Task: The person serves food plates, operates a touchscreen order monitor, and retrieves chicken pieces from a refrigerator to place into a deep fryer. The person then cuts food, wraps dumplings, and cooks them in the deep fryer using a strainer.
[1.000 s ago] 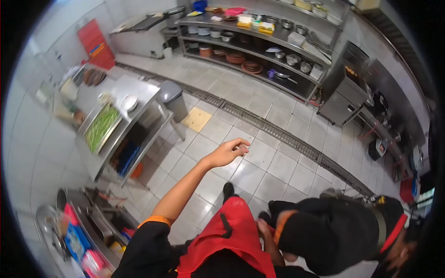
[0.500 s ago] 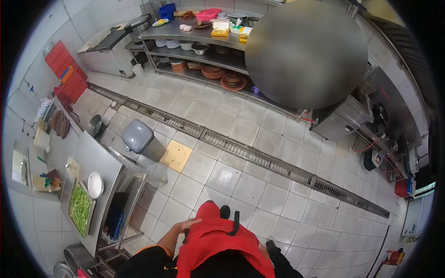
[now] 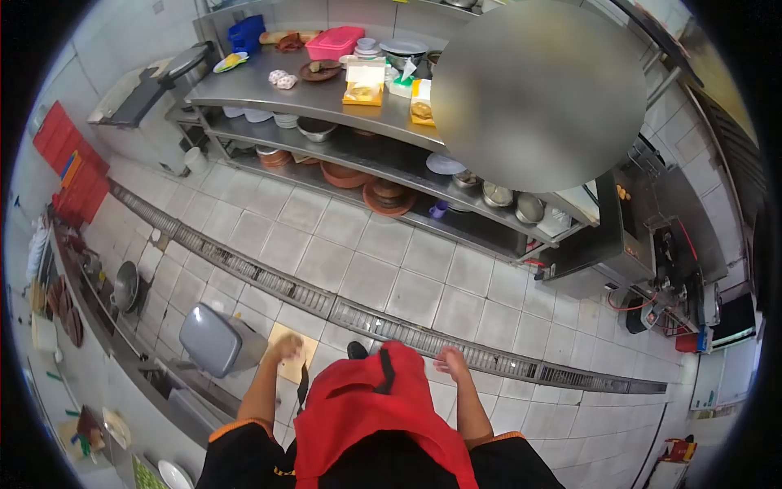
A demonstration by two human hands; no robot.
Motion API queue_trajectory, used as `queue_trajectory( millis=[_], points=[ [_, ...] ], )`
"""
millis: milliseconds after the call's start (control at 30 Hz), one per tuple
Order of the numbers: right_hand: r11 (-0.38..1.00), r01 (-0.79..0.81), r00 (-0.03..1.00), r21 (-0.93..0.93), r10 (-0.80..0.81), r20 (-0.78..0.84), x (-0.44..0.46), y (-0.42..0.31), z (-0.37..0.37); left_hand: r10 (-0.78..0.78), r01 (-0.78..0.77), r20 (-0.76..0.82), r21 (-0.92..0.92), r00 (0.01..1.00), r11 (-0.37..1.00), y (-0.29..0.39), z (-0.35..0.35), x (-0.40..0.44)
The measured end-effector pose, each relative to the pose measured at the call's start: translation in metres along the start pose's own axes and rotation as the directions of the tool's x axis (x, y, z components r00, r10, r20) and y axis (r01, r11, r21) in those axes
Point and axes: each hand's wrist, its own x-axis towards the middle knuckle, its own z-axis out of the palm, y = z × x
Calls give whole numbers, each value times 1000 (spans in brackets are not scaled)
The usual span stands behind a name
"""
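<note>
My left hand [image 3: 285,349] is held out in front of me, to the left of my red apron [image 3: 350,407]. Its fingers are small and blurred, and nothing can be made out in them. A dark apron strap [image 3: 304,386] dangles just below that hand; whether they touch I cannot tell. On the other side of the apron, my right hand [image 3: 450,362] hovers above the tiled floor with its fingers apart and nothing in it. Nearest to my left hand stands a grey lidded bin [image 3: 210,338].
Ahead, a steel counter [image 3: 252,85] carries yellow boxes [image 3: 363,85], a pink basket [image 3: 335,41] and dishes, with bowls and clay pots shelved below. A floor drain [image 3: 244,262] crosses the tiles. Another steel table [image 3: 122,391] runs along the left. A blurred disc covers the upper right.
I have moved forward, so the counter and bin appear closer. Both hands now reach out in front; before, my left hand lay against the apron and my right was out of sight.
</note>
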Motion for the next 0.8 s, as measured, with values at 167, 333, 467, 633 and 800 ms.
queue_trajectory(
  millis=[167, 333, 467, 633, 800],
  points=[
    [988, -21, 991, 154, 0, 132, 41, -142, 76, 348, -367, -127, -191, 929, 910, 305, -58, 63],
    [981, 164, 939, 104, -187, 287, 152, -283, 144, 480, -488, -95, -243, 872, 838, 499, -97, 159],
    [773, 633, 771, 51, -623, -133, 195, -455, 154, 426, -446, -133, -320, 895, 836, 582, -117, 226],
    [595, 640, 353, -487, -790, -501, 265, -663, 109, 529, -566, -331, -17, 781, 824, 642, -135, 263],
    [747, 649, 704, 147, -514, -491, 306, -737, 96, 609, -628, -381, 88, 696, 773, 685, -121, 297]
  ],
)
